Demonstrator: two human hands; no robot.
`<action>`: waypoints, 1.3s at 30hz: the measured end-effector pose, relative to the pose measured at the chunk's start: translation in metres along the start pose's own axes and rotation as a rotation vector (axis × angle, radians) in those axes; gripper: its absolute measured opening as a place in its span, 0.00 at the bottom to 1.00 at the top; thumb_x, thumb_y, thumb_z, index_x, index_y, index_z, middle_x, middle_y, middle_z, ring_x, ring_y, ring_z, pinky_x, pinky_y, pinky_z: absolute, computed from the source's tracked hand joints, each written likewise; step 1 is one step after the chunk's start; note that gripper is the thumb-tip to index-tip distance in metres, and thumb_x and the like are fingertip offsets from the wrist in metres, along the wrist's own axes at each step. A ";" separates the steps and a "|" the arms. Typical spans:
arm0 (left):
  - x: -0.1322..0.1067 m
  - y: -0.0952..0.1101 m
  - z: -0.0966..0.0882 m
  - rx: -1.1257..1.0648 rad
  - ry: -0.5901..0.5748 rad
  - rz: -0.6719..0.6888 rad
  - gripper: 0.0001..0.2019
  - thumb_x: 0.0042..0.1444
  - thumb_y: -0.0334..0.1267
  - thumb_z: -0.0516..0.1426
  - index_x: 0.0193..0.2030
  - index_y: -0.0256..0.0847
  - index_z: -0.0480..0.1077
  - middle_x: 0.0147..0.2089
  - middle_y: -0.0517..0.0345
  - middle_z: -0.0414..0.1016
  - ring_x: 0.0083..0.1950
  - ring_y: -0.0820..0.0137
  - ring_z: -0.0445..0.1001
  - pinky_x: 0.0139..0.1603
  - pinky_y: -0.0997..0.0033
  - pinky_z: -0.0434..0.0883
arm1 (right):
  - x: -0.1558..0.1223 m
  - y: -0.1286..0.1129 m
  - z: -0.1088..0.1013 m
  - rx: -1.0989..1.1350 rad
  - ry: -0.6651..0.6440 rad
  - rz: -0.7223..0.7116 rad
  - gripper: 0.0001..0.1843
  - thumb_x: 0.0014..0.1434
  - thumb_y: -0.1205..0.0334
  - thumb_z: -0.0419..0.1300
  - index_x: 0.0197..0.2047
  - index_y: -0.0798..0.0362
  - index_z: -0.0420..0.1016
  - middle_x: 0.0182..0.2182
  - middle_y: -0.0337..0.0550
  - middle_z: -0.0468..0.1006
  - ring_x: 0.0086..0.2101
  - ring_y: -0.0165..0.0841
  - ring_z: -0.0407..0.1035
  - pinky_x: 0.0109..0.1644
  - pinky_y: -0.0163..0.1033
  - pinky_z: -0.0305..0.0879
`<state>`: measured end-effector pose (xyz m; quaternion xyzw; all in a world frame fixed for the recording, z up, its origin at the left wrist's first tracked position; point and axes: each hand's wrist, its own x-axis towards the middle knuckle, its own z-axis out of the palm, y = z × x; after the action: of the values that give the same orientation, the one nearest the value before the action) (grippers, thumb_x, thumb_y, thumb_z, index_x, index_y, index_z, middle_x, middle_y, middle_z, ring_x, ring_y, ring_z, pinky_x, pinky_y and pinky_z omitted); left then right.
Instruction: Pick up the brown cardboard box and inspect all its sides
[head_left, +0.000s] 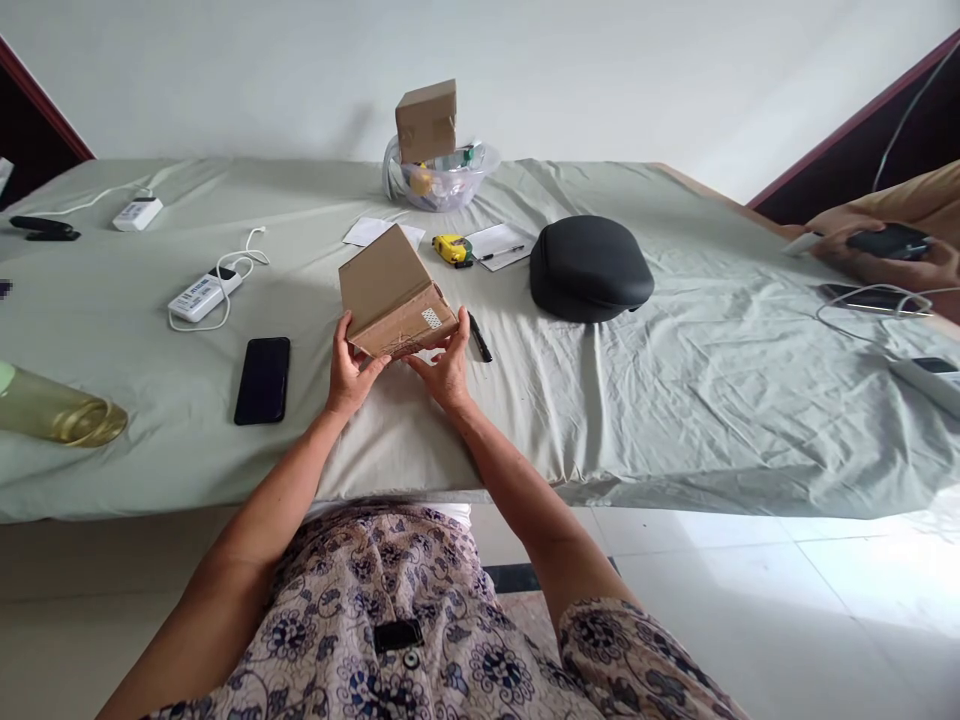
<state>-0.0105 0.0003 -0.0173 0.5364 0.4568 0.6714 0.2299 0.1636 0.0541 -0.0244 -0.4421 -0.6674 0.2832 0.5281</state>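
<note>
Between my two hands is a brown cardboard box (386, 285), tilted so that its near side with a small white label faces me. My left hand (351, 375) grips the lower left corner, thumb along the bottom edge. On the right corner my right hand (446, 370) is closed in the same way. A black marker pen (478, 338) lies just right of my right hand. Behind the box are a yellow tape measure (452, 249) and white paper (502, 246) with a pen on it.
At the back, a clear plastic basket (450, 190) bears another cardboard box (427, 122). A black case (591, 268) sits right of centre. Leftward lie a phone (262, 381), power strips (204, 295) and a bottle (64, 408). Another person's hands (847, 235) hold a dark object far right.
</note>
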 end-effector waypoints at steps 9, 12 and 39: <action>0.008 -0.002 -0.008 0.129 0.062 0.027 0.44 0.61 0.55 0.63 0.77 0.51 0.45 0.73 0.42 0.63 0.73 0.57 0.67 0.71 0.56 0.70 | 0.008 -0.002 -0.015 -0.022 0.094 -0.075 0.25 0.63 0.42 0.62 0.60 0.43 0.74 0.47 0.46 0.77 0.39 0.36 0.73 0.46 0.45 0.75; 0.010 -0.003 -0.012 0.135 0.049 0.018 0.43 0.63 0.53 0.62 0.78 0.51 0.45 0.74 0.43 0.64 0.73 0.58 0.67 0.72 0.55 0.68 | 0.011 -0.004 -0.021 -0.050 0.128 -0.105 0.21 0.65 0.40 0.59 0.50 0.44 0.79 0.47 0.47 0.77 0.44 0.39 0.73 0.51 0.48 0.74; 0.001 0.005 -0.019 0.529 0.057 0.086 0.49 0.53 0.33 0.61 0.80 0.40 0.44 0.81 0.39 0.45 0.82 0.46 0.45 0.80 0.40 0.48 | -0.004 -0.026 -0.020 0.040 -0.211 -0.321 0.22 0.70 0.44 0.54 0.58 0.45 0.76 0.37 0.44 0.79 0.34 0.34 0.75 0.41 0.41 0.78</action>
<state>-0.0275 -0.0081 -0.0130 0.5775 0.5996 0.5526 0.0399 0.1752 0.0368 0.0011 -0.2872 -0.7753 0.2535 0.5022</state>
